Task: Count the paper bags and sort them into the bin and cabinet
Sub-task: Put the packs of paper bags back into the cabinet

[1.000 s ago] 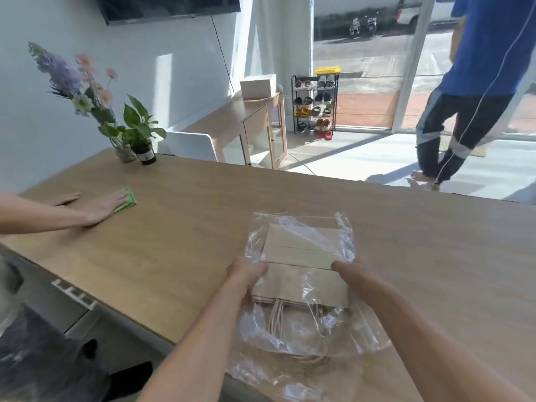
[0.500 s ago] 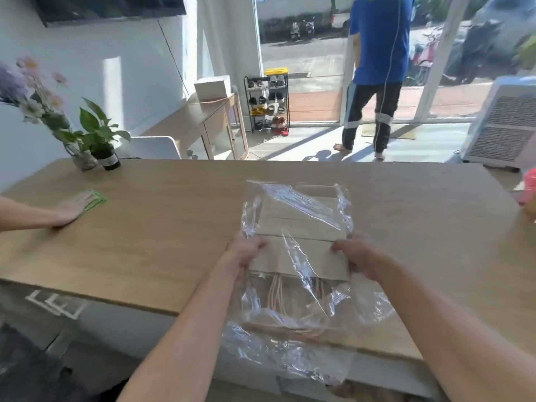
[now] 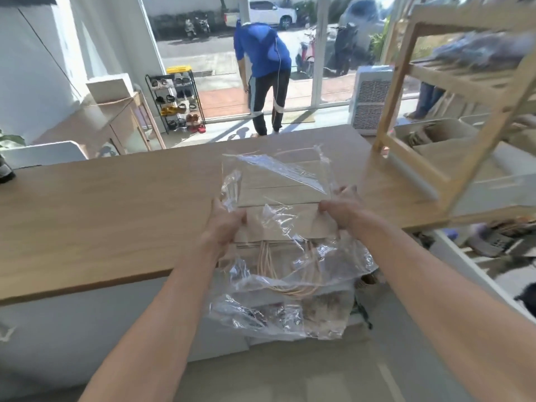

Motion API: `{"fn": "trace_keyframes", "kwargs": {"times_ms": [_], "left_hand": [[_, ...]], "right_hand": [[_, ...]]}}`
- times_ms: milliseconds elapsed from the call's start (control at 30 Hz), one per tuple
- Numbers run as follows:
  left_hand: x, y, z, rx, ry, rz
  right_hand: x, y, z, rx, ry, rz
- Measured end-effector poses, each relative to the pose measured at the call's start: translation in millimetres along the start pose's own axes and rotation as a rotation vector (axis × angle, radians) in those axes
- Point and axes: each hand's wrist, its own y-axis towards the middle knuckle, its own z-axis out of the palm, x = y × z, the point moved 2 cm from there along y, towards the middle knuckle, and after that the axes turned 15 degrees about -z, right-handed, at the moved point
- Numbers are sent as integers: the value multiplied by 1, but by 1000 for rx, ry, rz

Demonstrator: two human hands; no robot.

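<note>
A flat stack of brown paper bags (image 3: 285,195) with twine handles sits inside a clear plastic wrapper (image 3: 290,291). I hold it over the front edge of the wooden table (image 3: 116,216). My left hand (image 3: 224,224) grips the stack's left side and my right hand (image 3: 340,210) grips its right side. The wrapper's open end hangs loose below the stack, past the table edge. At the right, pale bins (image 3: 429,137) holding brown bags stand inside a wooden shelf frame (image 3: 452,82).
A person in a blue top (image 3: 265,71) bends over by the glass door. A shoe rack (image 3: 177,103), a wooden cabinet (image 3: 116,123) with a white box, and a white air cooler (image 3: 372,100) stand beyond the table. More goods lie on the floor at right.
My view has swung to the right and pulled back. The stack has lifted toward me, over the table edge. The other person's hand and the flowers have left the view.
</note>
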Motion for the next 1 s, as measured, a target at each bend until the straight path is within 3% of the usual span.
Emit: {"fn": "trace_keyframes", "kwargs": {"times_ms": [333, 567, 800, 1000], "left_hand": [[44, -19, 114, 170, 86, -18], [99, -42, 176, 382, 146, -143], [156, -45, 193, 450, 180, -181], [195, -36, 170, 393, 220, -207]], "right_hand": [[-73, -64, -96, -156, 88, 146], [-151, -110, -141, -275, 111, 281], [-207, -137, -139, -294, 55, 410], [-233, -144, -105, -247, 58, 428]]}}
